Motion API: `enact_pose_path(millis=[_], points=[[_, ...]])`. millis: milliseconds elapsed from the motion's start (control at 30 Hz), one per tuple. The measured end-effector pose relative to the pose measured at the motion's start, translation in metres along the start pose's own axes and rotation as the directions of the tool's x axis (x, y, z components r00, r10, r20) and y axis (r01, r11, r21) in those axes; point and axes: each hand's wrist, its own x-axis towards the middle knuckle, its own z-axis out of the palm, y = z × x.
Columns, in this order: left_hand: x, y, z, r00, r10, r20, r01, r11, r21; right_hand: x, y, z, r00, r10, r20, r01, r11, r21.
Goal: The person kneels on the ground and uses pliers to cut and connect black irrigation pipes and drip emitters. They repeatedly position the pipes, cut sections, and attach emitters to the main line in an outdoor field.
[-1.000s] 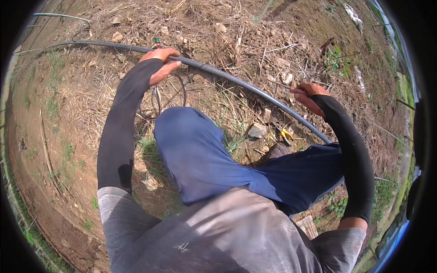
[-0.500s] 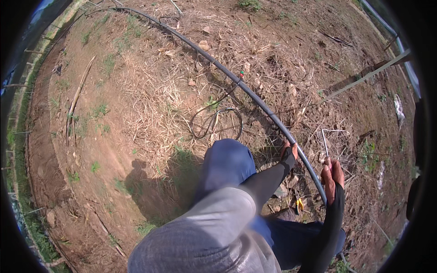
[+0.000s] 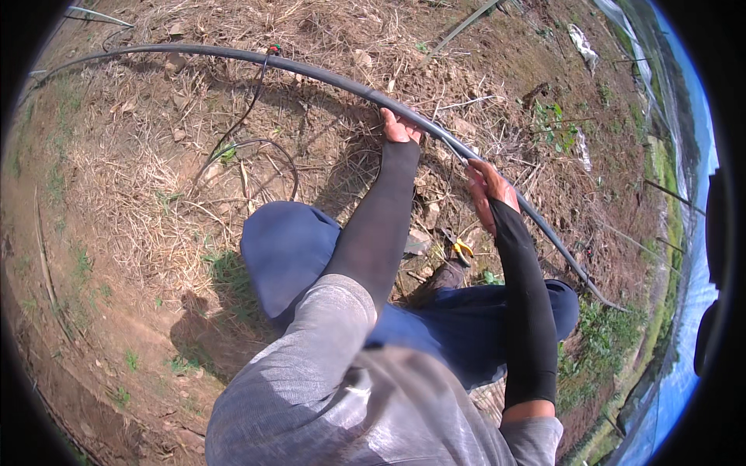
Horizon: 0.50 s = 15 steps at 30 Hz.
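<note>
A long black pipe [image 3: 311, 71] curves over the ground in front of me. My left hand [image 3: 401, 128] grips it from the near side, with the fingers partly hidden behind it. Close by on the right, my right hand [image 3: 491, 186] is closed round the handle of a slim screwdriver-like tool [image 3: 451, 144]. Its thin metal shaft points toward the left hand and lies against the pipe or just beside it; whether the tip touches is unclear. The handle is mostly covered by my fingers.
Yellow-handled pliers [image 3: 464, 248] lie on the ground by my boot [image 3: 441, 281]. A thin black tube [image 3: 252, 101] hangs from a red and green fitting [image 3: 273, 50] on the pipe and loops near my knee [image 3: 284, 241]. Dry straw, stones and a slanting stake [image 3: 462, 28] lie beyond.
My view has swung to the right. The right hand has brought the tool from beyond the pipe to its near side, tip now by the pipe. The left hand still holds the pipe.
</note>
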Motion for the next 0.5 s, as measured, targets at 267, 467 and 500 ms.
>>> enact_pose_path(millis=[267, 467, 500], points=[[0.02, -0.018, -0.004, 0.994, -0.022, 0.108, 0.023, 1.0, -0.004, 0.044, -0.013, 0.016, 0.995, -0.097, -0.034, 0.087, 0.969, -0.232], [0.067, -0.002, -0.041, 0.962, 0.187, 0.2, -0.174, 0.981, -0.082, 0.036, -0.056, -0.005, 0.989, -0.126, 0.08, 0.14, 0.967, -0.212], [0.042, -0.039, -0.025, 0.992, 0.046, 0.121, -0.052, 0.998, 0.047, 0.024, -0.053, -0.027, 0.988, 0.105, 0.114, -0.073, 0.965, -0.254]])
